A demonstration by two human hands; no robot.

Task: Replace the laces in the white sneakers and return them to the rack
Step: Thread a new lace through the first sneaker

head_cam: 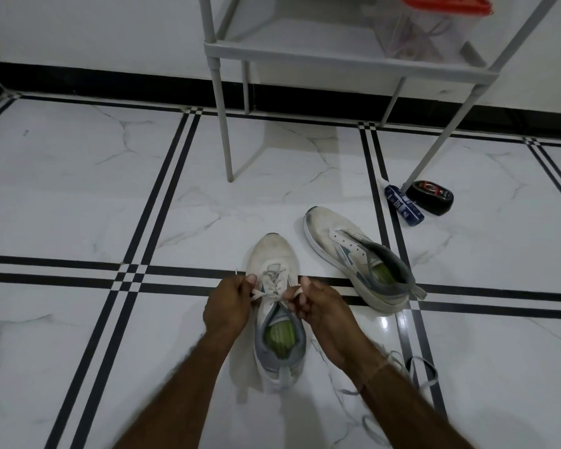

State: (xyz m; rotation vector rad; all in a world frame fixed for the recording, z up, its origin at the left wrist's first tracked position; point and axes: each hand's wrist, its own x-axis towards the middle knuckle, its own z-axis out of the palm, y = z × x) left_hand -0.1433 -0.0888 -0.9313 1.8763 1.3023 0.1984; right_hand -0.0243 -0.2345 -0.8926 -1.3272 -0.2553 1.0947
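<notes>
Lace ends are held taut on either side of a worn white mesh sneaker with a grey collar (274,254), which is set toe-away across a black stripe of the white marble-patterned floor (78,205). One end of the white lace (258,294) is pinched in the curled fingers of the left hand (230,306), and the other in those of the right hand (319,311), seemingly so the crossings are drawn evenly. Further right, the matching second sneaker (337,241) is left apparently unlaced. Loose grey laces (434,372), probably discarded, are seen beside the right forearm. A grey tubular rack (441,140) is stood at the floor's far edge, where the pair is to be returned.
</notes>
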